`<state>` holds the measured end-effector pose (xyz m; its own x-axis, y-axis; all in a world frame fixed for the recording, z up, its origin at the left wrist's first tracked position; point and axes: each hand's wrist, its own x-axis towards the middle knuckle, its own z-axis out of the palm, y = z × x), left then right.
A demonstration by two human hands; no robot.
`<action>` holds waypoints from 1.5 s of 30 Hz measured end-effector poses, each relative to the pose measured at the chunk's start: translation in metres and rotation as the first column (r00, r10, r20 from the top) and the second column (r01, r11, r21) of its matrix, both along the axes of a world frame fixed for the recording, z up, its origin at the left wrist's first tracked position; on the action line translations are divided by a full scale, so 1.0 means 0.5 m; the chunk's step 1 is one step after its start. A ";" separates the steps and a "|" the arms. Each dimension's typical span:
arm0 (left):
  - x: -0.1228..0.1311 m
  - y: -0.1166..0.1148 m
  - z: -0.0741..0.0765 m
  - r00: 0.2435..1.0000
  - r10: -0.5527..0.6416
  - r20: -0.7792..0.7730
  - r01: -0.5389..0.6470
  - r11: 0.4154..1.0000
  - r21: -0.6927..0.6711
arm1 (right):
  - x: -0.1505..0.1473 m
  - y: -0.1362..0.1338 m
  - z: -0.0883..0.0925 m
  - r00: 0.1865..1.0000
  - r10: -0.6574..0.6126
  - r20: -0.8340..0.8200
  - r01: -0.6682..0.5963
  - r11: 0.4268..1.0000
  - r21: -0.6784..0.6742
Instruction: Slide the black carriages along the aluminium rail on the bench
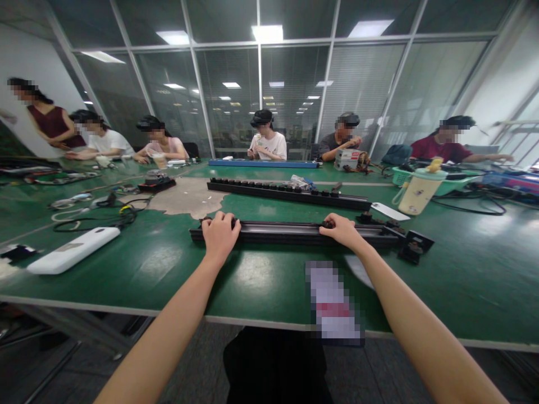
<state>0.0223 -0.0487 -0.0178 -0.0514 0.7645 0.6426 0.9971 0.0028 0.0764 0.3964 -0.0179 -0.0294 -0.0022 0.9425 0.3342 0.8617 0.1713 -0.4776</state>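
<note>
A long black rail (278, 234) with a channel along its top lies across the table in front of me. My left hand (221, 231) is closed over its left end, fingers curled around a small black piece (234, 223) in the channel. Farther right along the rail, my right hand (342, 230) pinches a small round black part (327, 224) seated in the channel. Beyond my hands lies a second black rail (286, 193) with a row of small black blocks on it. Loose black parts (415, 247) sit at the right end of the nearer rail.
A phone (334, 303) lies at the table's (261, 280) front edge. A white power bank (76, 251) and cables (96, 216) are on the left. To the right stands a cream cup (419, 193) near a green basket (458, 182). Several people sit across the table.
</note>
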 end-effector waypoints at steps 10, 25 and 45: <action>-0.001 0.001 -0.001 1.000 -0.017 0.018 0.017 1.000 -0.001 | 0.006 0.003 -0.005 1.000 0.009 0.012 -0.009 1.000 0.017; -0.002 0.003 -0.002 1.000 -0.012 0.020 0.012 1.000 -0.003 | 0.021 0.008 0.003 0.999 -0.024 0.022 0.025 0.999 -0.027; 0.000 0.001 0.000 1.000 -0.010 0.019 0.010 1.000 -0.004 | 0.033 0.013 -0.015 0.998 0.009 -0.055 -0.012 0.998 -0.058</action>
<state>0.0224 -0.0480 -0.0179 -0.0559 0.7675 0.6386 0.9954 -0.0068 0.0953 0.4127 -0.0116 -0.0367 0.0042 0.9605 0.2784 0.8323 0.1509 -0.5333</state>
